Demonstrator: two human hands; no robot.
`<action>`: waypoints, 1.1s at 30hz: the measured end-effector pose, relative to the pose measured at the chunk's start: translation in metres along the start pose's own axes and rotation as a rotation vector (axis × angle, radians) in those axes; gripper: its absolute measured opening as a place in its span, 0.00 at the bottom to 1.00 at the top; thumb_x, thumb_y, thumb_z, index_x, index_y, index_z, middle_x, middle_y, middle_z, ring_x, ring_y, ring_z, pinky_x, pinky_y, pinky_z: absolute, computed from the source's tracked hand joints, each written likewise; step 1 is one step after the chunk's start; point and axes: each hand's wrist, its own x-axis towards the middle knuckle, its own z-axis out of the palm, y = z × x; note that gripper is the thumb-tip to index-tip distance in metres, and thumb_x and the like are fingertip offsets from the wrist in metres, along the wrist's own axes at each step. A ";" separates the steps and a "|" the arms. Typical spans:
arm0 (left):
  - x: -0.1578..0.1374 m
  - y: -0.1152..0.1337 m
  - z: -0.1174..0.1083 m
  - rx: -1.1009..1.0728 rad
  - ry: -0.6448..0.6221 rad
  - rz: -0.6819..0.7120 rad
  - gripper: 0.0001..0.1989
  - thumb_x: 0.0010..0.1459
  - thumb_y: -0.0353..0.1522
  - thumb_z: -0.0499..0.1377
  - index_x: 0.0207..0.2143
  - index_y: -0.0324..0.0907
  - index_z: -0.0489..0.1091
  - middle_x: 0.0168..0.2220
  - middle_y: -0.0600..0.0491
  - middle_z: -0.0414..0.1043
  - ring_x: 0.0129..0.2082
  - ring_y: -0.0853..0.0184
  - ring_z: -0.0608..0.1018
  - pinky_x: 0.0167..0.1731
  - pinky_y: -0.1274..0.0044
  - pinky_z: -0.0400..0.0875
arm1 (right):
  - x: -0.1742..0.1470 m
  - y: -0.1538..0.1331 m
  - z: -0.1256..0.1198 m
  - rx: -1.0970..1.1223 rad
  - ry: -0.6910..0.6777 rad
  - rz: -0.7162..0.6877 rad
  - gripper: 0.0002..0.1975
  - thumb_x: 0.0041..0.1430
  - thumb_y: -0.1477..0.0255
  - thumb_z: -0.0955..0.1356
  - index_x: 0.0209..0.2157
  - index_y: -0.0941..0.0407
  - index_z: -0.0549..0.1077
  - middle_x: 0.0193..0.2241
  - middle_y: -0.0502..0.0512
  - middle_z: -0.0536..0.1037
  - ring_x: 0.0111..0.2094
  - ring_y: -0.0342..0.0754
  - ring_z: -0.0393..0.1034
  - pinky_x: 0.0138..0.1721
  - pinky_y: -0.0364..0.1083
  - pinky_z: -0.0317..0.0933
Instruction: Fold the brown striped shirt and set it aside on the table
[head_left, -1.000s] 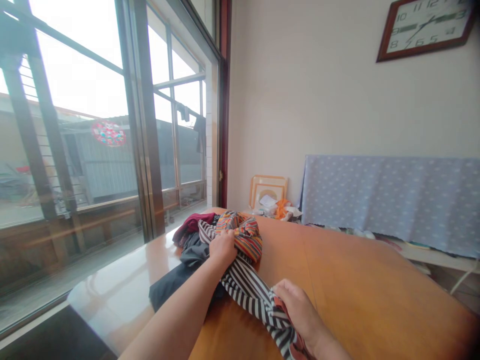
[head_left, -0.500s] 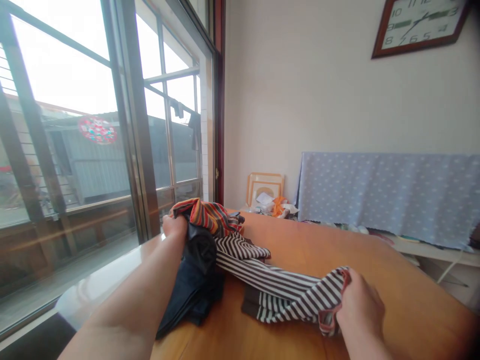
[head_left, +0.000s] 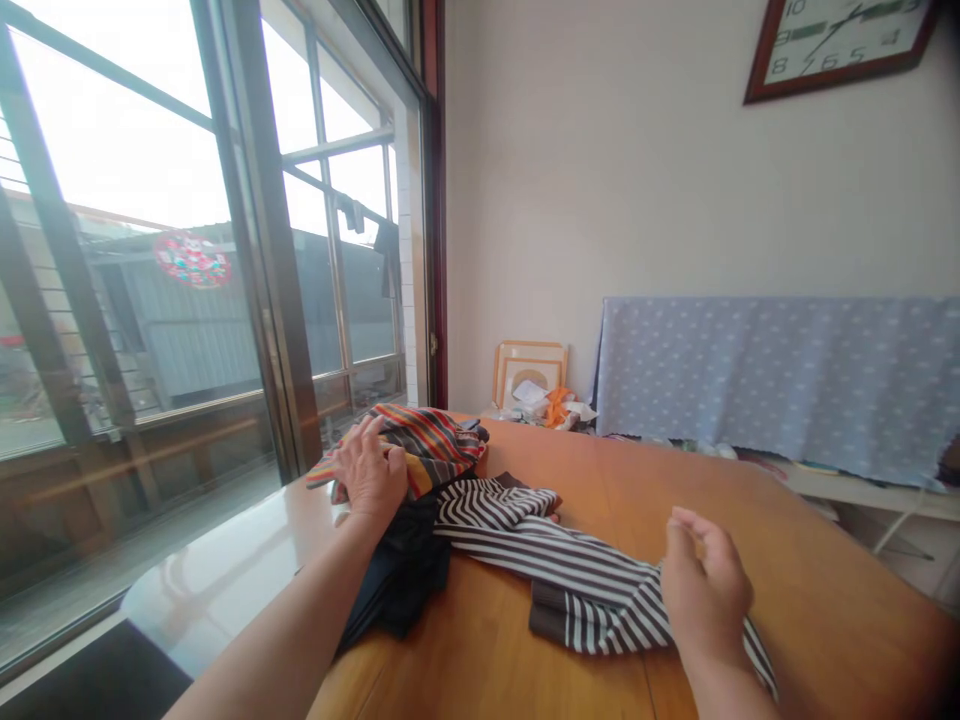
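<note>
My left hand (head_left: 367, 475) rests on a multicoloured striped garment (head_left: 442, 440), its fingers spread over the cloth. Below that garment lies dark folded clothing (head_left: 401, 580). A black-and-white striped garment (head_left: 555, 555) stretches across to the right from the pile, with a dark ribbed cuff (head_left: 549, 610) at its near side. My right hand (head_left: 709, 585) is over the right end of this garment, fingers loosely curled and a gap showing by the thumb. No cloth shows between those fingers. Part of the garment is hidden behind the right hand.
The clothes lie on a wooden table (head_left: 600, 480), beside a large window (head_left: 150, 300) on the left. Picture frames (head_left: 529, 360) and an orange item (head_left: 556, 408) sit beyond the far edge. A dotted blue cloth (head_left: 780, 380) hangs at the right, under a wall clock (head_left: 840, 45).
My right hand has let go of the black-and-white garment's edge, which now lies lower. My left hand has released its grip and spread over the multicoloured garment, which is now flatter.
</note>
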 end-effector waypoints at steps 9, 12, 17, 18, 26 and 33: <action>-0.054 -0.018 0.043 0.211 -0.489 0.173 0.31 0.60 0.48 0.56 0.65 0.57 0.62 0.72 0.49 0.49 0.72 0.42 0.43 0.61 0.39 0.30 | -0.013 0.003 0.008 0.076 -0.193 0.106 0.22 0.59 0.51 0.66 0.43 0.53 0.77 0.44 0.59 0.81 0.48 0.58 0.73 0.54 0.53 0.62; -0.045 -0.033 0.058 0.218 -0.517 0.167 0.30 0.62 0.43 0.53 0.67 0.59 0.58 0.72 0.50 0.49 0.72 0.43 0.45 0.61 0.39 0.33 | -0.016 0.009 0.011 0.059 -0.245 0.116 0.23 0.59 0.50 0.65 0.44 0.53 0.77 0.45 0.59 0.81 0.49 0.58 0.73 0.54 0.53 0.62; -0.019 -0.050 0.079 0.213 -0.521 0.157 0.28 0.63 0.41 0.51 0.66 0.58 0.59 0.72 0.51 0.49 0.72 0.44 0.46 0.61 0.39 0.34 | -0.020 0.016 0.015 -0.008 -0.305 0.122 0.22 0.59 0.50 0.65 0.43 0.51 0.77 0.45 0.57 0.81 0.51 0.58 0.73 0.55 0.54 0.62; -0.014 -0.055 0.084 0.212 -0.517 0.160 0.28 0.64 0.41 0.51 0.66 0.58 0.59 0.72 0.52 0.49 0.72 0.45 0.46 0.62 0.39 0.35 | -0.020 0.016 0.016 -0.021 -0.314 0.116 0.21 0.59 0.50 0.65 0.43 0.50 0.77 0.45 0.57 0.81 0.51 0.58 0.72 0.56 0.54 0.61; 0.018 -0.089 0.125 0.208 -0.501 0.110 0.27 0.65 0.39 0.47 0.66 0.54 0.60 0.72 0.51 0.49 0.72 0.47 0.44 0.62 0.40 0.31 | -0.022 0.010 0.016 -0.028 -0.315 0.107 0.21 0.59 0.50 0.65 0.42 0.50 0.77 0.44 0.55 0.82 0.50 0.57 0.73 0.56 0.53 0.62; 0.037 -0.083 0.101 0.101 -0.539 -0.094 0.17 0.62 0.38 0.49 0.49 0.48 0.73 0.54 0.47 0.75 0.57 0.51 0.73 0.61 0.52 0.55 | -0.023 0.000 0.009 0.004 -0.298 0.107 0.22 0.60 0.50 0.65 0.43 0.50 0.77 0.44 0.55 0.82 0.48 0.56 0.74 0.55 0.52 0.63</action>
